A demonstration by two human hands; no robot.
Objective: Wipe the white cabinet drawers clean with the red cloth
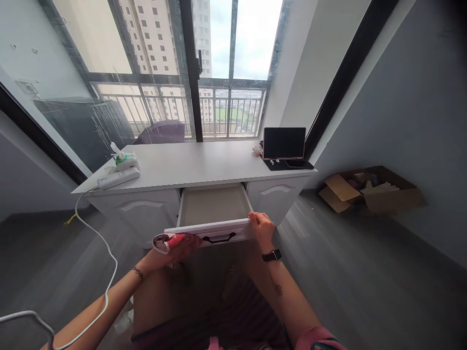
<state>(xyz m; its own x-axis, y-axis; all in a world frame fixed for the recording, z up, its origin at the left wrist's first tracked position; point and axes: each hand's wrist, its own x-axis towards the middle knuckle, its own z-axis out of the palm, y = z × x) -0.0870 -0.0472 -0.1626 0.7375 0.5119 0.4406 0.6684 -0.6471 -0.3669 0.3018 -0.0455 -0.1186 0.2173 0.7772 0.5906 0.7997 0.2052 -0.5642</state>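
A white drawer (215, 206) is pulled out from the middle of a white desk (189, 163), and its inside looks bare. My left hand (175, 253) holds a pink and red cloth (177, 241) against the left part of the drawer front, beside the dark handle (219, 238). The cloth covers most of those fingers. At the drawer front's right end, my right hand (261, 226) is closed over the top edge, gripping it. A dark watch sits on my right wrist.
A power strip (118, 179) and a tissue pack (126, 160) lie at the desk's left end; a white cord (109, 248) hangs past my left arm. A dark-screened monitor (284, 143) stands at right. An open cardboard box (372, 189) sits on the floor.
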